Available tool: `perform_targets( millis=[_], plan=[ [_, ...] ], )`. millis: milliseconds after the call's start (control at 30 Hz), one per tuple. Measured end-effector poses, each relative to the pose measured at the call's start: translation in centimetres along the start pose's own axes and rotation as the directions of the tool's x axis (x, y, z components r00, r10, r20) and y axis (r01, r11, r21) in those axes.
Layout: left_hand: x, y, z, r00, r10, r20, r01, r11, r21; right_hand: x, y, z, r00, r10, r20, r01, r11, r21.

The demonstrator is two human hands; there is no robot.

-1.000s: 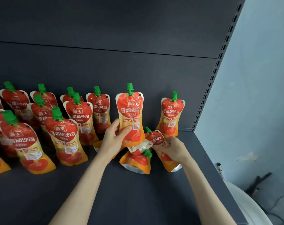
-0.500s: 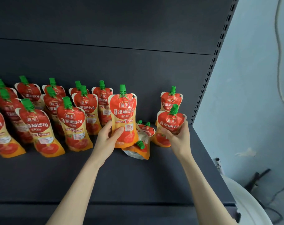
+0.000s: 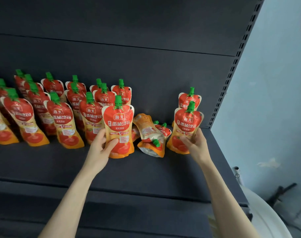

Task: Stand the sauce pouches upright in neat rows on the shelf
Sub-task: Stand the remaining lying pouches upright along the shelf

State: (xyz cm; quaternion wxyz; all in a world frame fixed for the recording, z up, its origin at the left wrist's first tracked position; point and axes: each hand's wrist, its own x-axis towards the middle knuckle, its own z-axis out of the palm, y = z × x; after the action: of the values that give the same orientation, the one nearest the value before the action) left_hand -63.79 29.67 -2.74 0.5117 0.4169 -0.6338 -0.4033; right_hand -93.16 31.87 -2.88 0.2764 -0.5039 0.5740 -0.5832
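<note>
Red and orange sauce pouches with green caps stand in rows on the dark shelf point(image 3: 146, 174). My left hand point(image 3: 101, 148) grips one upright pouch point(image 3: 118, 124) at the front of the rows. My right hand point(image 3: 194, 143) holds another upright pouch point(image 3: 185, 129) at the right, in front of a standing pouch point(image 3: 189, 100) near the back panel. Between my hands lies a small heap of fallen pouches point(image 3: 151, 134), some upside down. Several standing pouches point(image 3: 63, 122) fill the left part of the shelf.
The slotted shelf upright point(image 3: 232, 66) and a pale blue wall point(image 3: 275, 100) bound the right side. A white rounded object point(image 3: 266, 215) sits below right. The shelf's front edge point(image 3: 129, 194) runs under my forearms.
My right hand lifted a pouch from the heap and stood it upright at the right. My left hand keeps its pouch upright. The camera pulled back and shifted.
</note>
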Motion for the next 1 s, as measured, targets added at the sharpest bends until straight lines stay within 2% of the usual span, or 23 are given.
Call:
perform_targets(
  millis=[233, 300, 400, 533, 700, 1000],
  plan=[
    [-1.4, -1.0, -2.3, 0.992, -0.112, 0.054, 0.115, 0.992, -0.054, -1.8, 1.6, 1.1, 0.997, 0.063, -0.039, -0.064, 0.998, -0.018],
    [-1.4, -1.3, -2.0, 0.991, -0.131, 0.038, 0.131, 0.991, -0.016, -1.9, 1.6, 1.2, 0.995, 0.074, -0.069, -0.077, 0.996, -0.038],
    [-1.2, -2.0, -1.9, 0.995, -0.094, -0.047, 0.097, 0.992, 0.08, -2.1, 1.6, 1.2, 0.991, 0.064, -0.116, -0.072, 0.995, -0.064],
    [-0.7, -2.3, -2.5, 0.996, -0.058, -0.07, 0.065, 0.991, 0.115, -2.2, 1.4, 1.3, 0.99, 0.05, -0.134, -0.064, 0.992, -0.107],
    [-0.3, -3.5, -3.6, 0.991, -0.067, -0.116, 0.091, 0.972, 0.219, -1.7, 1.3, 1.3, 0.987, 0.039, -0.156, -0.063, 0.986, -0.156],
    [-1.1, -2.8, -2.7, 0.965, 0.016, -0.261, 0.074, 0.94, 0.333, -1.8, 0.7, 1.6, 0.975, 0.072, -0.211, -0.114, 0.975, -0.193]
  ],
)
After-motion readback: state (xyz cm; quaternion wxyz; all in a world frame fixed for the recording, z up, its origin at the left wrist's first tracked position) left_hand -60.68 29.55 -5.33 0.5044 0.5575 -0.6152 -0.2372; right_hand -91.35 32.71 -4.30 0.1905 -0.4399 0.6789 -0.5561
